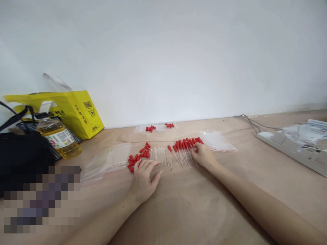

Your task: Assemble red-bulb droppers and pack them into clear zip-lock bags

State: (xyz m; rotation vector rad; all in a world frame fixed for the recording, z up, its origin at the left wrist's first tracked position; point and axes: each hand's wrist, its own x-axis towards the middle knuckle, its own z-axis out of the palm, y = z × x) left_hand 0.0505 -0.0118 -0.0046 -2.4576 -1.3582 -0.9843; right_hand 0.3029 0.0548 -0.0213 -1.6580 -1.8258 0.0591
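My left hand (144, 177) rests low over the table with thumb and fingers apart. Its fingertips reach a pile of loose red rubber bulbs (138, 157) and the near ends of a row of bare glass dropper tubes (158, 154). To the right lies a row of glass droppers with red bulbs (182, 144) fitted on their far ends. My right hand (203, 154) is closed at the right end of that row, its fingers pinched on a dropper mostly hidden by the hand. One capped dropper (173, 156) lies slanted between the two rows.
Clear plastic zip bags lie left (119, 156) and right (218, 140). Near the wall, another bag (160, 127) has red bulbs and tubes on it. A yellow bag (87, 115), an oil bottle (60, 137) and a black bag (22, 156) stand left; a power strip (288, 146) lies right.
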